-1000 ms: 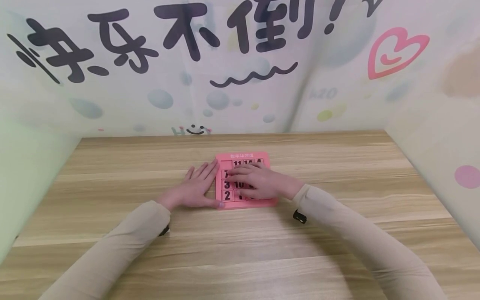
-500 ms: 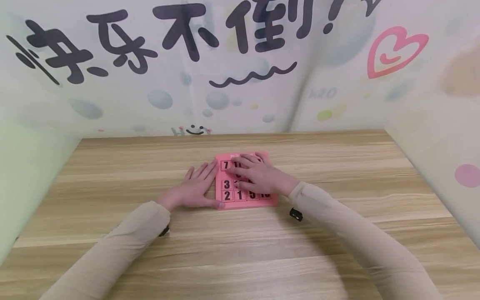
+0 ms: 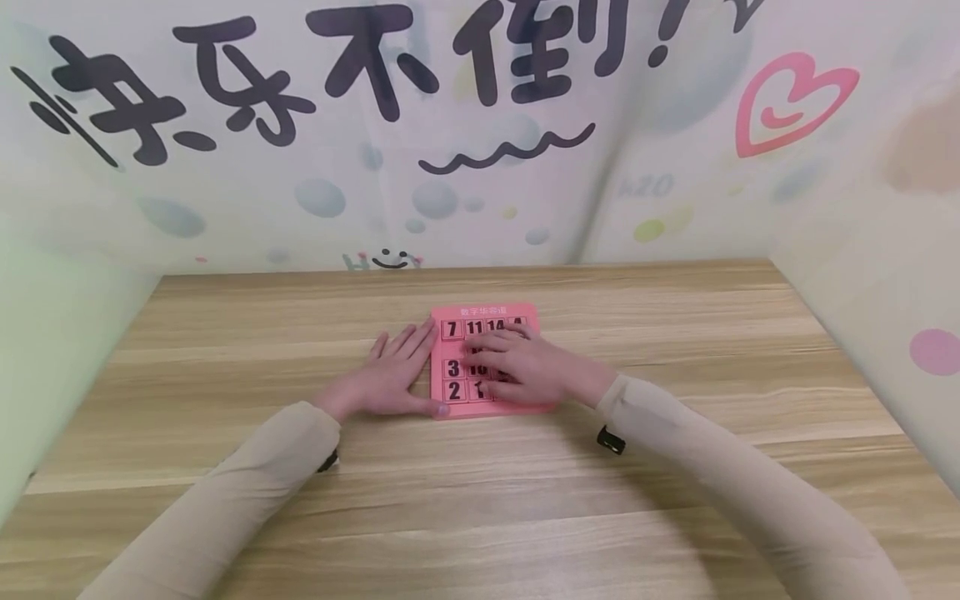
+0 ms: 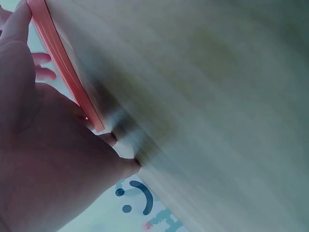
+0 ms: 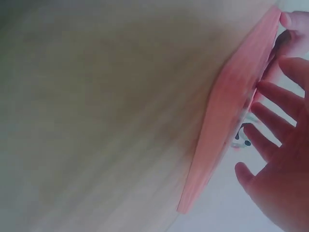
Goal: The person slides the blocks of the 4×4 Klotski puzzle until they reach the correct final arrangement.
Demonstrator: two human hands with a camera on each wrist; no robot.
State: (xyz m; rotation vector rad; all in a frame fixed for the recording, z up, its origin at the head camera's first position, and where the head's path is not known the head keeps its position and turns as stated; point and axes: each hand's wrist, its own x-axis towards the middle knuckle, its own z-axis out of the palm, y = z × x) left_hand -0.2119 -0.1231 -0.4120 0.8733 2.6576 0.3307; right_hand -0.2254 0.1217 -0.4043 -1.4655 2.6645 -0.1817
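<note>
A pink sliding number puzzle (image 3: 495, 409) lies flat on the wooden table in the head view, with black numerals on its square tiles. Tile 7 (image 3: 452, 330) sits in the top left corner, and a bare pink slot shows below it. My left hand (image 3: 390, 383) lies with straight fingers along the puzzle's left edge, its thumb at the near corner. Over the right half my right hand (image 3: 525, 365) is spread, fingertips at the middle rows, hiding several tiles. In the right wrist view its fingers (image 5: 277, 123) are apart and loosely bent at the puzzle's face.
The wood-grain table (image 3: 480, 500) extends around the puzzle on all sides. Behind it rises a white printed wall (image 3: 480, 208) with large black characters, and pale walls stand at left and right. Dark devices show at both wrists.
Tile 7 has gone up from the second row into the top left corner, leaving the slot below it bare. My right hand went up and left, then back down and right; the left stayed put.
</note>
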